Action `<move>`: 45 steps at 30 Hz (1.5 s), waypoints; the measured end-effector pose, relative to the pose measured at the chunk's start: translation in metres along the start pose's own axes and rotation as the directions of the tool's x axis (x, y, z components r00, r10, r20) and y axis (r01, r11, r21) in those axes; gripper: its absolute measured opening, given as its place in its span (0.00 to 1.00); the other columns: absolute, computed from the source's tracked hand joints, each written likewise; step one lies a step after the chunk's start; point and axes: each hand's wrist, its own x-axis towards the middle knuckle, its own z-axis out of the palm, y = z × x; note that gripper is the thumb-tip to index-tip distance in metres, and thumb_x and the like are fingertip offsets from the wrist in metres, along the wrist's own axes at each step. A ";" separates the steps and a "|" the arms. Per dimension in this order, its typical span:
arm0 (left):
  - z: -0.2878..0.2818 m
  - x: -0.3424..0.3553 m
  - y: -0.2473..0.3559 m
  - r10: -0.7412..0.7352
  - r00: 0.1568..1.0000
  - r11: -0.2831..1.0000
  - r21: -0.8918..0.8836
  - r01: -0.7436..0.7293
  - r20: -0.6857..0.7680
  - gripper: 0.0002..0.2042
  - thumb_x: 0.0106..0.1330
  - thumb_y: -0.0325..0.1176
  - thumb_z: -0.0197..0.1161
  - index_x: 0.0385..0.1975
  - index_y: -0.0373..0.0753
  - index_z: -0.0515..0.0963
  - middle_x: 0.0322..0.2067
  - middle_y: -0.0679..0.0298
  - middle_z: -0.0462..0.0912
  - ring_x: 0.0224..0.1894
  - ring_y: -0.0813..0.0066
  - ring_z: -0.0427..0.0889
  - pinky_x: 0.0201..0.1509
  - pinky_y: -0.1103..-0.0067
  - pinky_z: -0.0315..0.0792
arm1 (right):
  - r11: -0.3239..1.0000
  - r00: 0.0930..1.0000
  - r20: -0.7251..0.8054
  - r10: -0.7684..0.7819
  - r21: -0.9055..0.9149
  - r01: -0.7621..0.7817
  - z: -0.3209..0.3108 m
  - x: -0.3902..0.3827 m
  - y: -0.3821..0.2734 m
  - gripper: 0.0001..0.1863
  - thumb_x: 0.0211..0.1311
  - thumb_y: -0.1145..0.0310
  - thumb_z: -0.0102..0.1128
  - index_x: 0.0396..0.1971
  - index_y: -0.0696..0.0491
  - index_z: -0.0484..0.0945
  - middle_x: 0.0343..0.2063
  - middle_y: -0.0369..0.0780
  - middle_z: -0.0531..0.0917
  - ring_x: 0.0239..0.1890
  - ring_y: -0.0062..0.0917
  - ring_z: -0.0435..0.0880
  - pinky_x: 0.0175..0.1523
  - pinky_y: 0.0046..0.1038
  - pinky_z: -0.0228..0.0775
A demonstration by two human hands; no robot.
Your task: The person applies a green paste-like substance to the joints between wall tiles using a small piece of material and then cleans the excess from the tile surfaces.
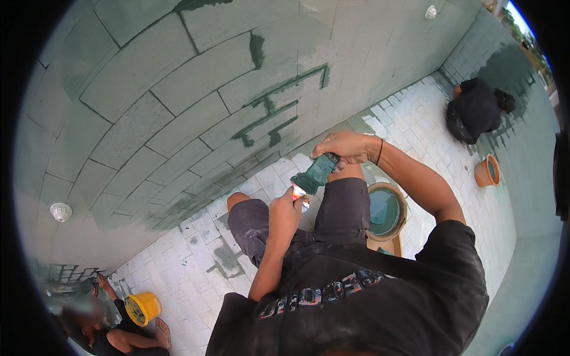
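Observation:
My right hand (349, 146) is closed on the upper end of a flat, rectangular scraper-like tool (317, 172) thickly smeared with dark green paste. Just below it, my left hand (284, 211) pinches a small white, red and orange piece (298, 192) that looks like a bit of printed packaging. That piece touches or overlaps the tool's lower edge; I cannot tell exactly which. Beside my right thigh stands a round bucket (385, 209) of green paste. In front of me, the pale green tiled wall (196, 113) has dark green paste along several joints.
A person in black (478, 110) crouches at the far right near an orange bucket (487, 171). Another person (89, 323) sits at the lower left beside a yellow bucket (143, 309). Round white fittings (61, 212) stick out of the wall. Pale tiles cover the floor (184, 279).

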 end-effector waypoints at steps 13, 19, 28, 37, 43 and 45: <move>-0.011 -0.005 -0.003 0.005 0.998 0.963 -0.267 -0.024 -0.070 0.10 0.69 0.24 0.62 0.43 0.22 0.81 0.32 0.53 0.89 0.29 0.72 0.90 0.26 0.77 0.84 | 0.315 0.629 -0.271 -0.728 0.683 0.659 -0.005 0.000 -0.068 0.22 0.80 0.59 0.50 0.61 0.62 0.68 0.49 0.46 0.79 0.49 0.30 0.83 0.57 0.30 0.83; -0.006 -0.010 0.005 0.055 0.993 0.944 -0.319 -0.086 -0.103 0.09 0.68 0.25 0.65 0.43 0.25 0.82 0.31 0.49 0.90 0.28 0.64 0.91 0.28 0.73 0.84 | 0.137 0.005 -0.576 -0.818 -0.187 0.973 -0.003 -0.038 -0.177 0.25 0.69 0.63 0.68 0.59 0.60 0.75 0.42 0.40 0.82 0.46 0.25 0.84 0.55 0.26 0.81; -0.020 -0.020 0.009 0.071 0.981 0.938 -0.324 -0.126 -0.178 0.09 0.68 0.22 0.63 0.43 0.24 0.82 0.30 0.51 0.90 0.28 0.66 0.91 0.28 0.74 0.84 | 0.054 -0.573 -0.187 -0.798 -0.969 0.242 0.003 -0.041 -0.277 0.20 0.59 0.59 0.70 0.50 0.49 0.88 0.37 0.45 0.85 0.41 0.37 0.83 0.49 0.33 0.76; -0.024 -0.023 0.006 0.069 0.987 0.930 -0.348 -0.115 -0.143 0.08 0.69 0.21 0.63 0.45 0.24 0.82 0.34 0.55 0.90 0.30 0.76 0.88 0.27 0.77 0.85 | 0.076 -0.611 -0.095 -0.786 -0.996 0.056 0.007 -0.036 -0.297 0.19 0.59 0.57 0.69 0.48 0.47 0.89 0.38 0.43 0.85 0.42 0.39 0.83 0.47 0.37 0.76; -0.023 -0.024 0.000 0.102 0.977 0.939 -0.306 -0.157 -0.188 0.08 0.68 0.24 0.64 0.41 0.23 0.81 0.28 0.49 0.89 0.27 0.63 0.91 0.28 0.73 0.83 | 0.213 -0.456 -0.172 -0.873 -0.976 -0.041 0.006 -0.050 -0.293 0.18 0.57 0.55 0.69 0.45 0.47 0.90 0.38 0.42 0.86 0.40 0.39 0.85 0.46 0.37 0.79; -0.025 -0.027 0.001 0.097 0.979 0.943 -0.297 -0.148 -0.180 0.09 0.68 0.24 0.64 0.40 0.23 0.81 0.27 0.49 0.88 0.27 0.62 0.91 0.28 0.73 0.83 | 0.238 -0.429 -0.194 -0.882 -0.970 -0.050 -0.005 -0.055 -0.286 0.18 0.57 0.55 0.70 0.45 0.47 0.90 0.38 0.42 0.86 0.39 0.38 0.85 0.46 0.37 0.79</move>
